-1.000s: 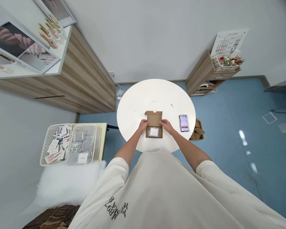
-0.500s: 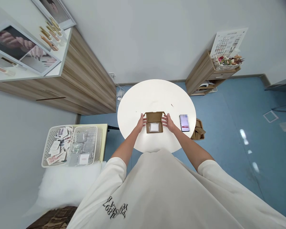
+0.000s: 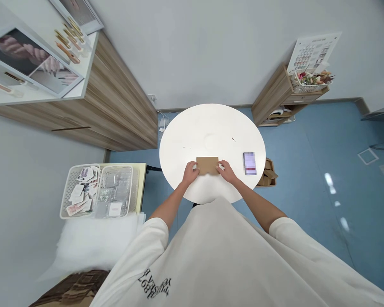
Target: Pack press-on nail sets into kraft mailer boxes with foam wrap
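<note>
A small brown cardboard box (image 3: 207, 165) lies on the round white table (image 3: 208, 123) with its lid folded down over it. My left hand (image 3: 190, 172) grips the box's left side, thumb at the near left corner. On the opposite side my right hand (image 3: 226, 171) holds the right edge, its thumb also near the front corner. The white packet inside is hidden beneath the lid. To the right of my right hand lies a phone (image 3: 250, 163) with a lit, blurred screen.
Flat cardboard pieces fill a box (image 3: 269, 174) on the floor right of the table. At left, two white baskets (image 3: 71, 187) hold cards and clear cases on a side table (image 3: 141, 179). A wooden cabinet (image 3: 124, 98) and a small drawer unit (image 3: 272, 96) stand along the wall.
The box's lid has come down toward me, covering the white packet. Both hands have shifted from the raised lid's sides to the box's near corners.
</note>
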A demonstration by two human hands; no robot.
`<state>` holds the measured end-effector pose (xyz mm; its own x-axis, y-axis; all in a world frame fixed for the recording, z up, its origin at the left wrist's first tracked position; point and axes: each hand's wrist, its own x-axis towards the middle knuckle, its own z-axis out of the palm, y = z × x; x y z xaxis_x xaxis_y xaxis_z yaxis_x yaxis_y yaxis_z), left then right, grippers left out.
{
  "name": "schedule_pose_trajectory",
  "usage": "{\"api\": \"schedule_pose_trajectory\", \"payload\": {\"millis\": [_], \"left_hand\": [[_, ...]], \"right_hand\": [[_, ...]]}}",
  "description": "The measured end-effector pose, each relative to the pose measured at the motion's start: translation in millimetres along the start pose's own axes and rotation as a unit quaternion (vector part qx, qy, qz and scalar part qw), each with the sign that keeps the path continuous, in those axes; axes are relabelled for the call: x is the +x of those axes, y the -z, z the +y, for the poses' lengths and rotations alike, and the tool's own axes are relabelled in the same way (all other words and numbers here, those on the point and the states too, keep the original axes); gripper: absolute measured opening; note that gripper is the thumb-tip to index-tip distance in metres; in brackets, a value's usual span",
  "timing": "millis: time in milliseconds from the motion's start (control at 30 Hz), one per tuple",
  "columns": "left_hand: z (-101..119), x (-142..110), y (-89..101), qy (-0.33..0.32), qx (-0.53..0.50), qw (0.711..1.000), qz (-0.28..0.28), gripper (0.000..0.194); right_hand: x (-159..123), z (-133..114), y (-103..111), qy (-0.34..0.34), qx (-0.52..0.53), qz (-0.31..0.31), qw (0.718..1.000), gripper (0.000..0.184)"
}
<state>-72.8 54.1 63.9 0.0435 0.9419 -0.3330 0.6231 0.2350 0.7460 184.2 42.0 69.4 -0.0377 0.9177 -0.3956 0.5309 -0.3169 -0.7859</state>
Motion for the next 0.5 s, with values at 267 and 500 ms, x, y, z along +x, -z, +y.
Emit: {"api": "schedule_pose_trajectory", "payload": {"millis": [267,500], "left_hand": [[-25.2,-28.3,-20.1,-0.044,0.171,0.983,-0.04,0.043],[-19.2,-27.8,-18.1,-0.046,0.155,0.984,-0.075,0.055]], "right_hand": [[-23.4,24.4,-13.6,0.035,-0.213,-0.046,0.975,0.048],[-19.6,24.4,-17.4,0.045,-0.226,-0.053,0.972,0.054]]}}
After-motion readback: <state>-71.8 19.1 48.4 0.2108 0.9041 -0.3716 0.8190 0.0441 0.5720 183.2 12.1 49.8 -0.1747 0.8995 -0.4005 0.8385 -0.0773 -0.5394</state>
